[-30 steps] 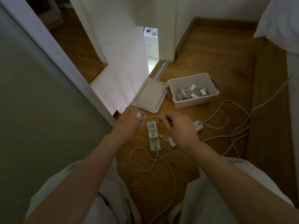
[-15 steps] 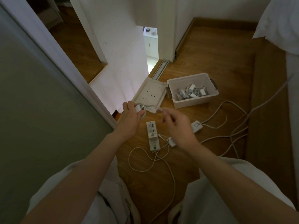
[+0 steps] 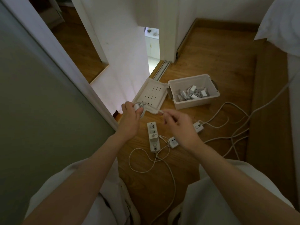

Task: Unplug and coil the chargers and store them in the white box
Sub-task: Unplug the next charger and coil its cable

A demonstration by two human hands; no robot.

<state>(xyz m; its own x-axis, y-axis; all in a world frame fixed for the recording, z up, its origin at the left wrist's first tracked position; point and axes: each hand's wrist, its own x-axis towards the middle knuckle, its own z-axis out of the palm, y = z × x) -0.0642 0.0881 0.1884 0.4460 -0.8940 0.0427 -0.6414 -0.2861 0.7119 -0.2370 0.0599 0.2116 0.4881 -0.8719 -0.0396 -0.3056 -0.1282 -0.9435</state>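
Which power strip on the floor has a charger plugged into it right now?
The long strip below the left hand: a white charger block sits in it. The angled strip, partly under the right hand, shows only bare sockets.

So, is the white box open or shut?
Open. The white box has its perforated lid swung out flat beside it; coiled chargers show inside.

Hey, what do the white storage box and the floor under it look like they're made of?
White box: probably plastic with a matte finish, going by its thin moulded walls and rolled rim. Floor: wood or wood-look laminate with a slight sheen; it is brown with visible grain lines.
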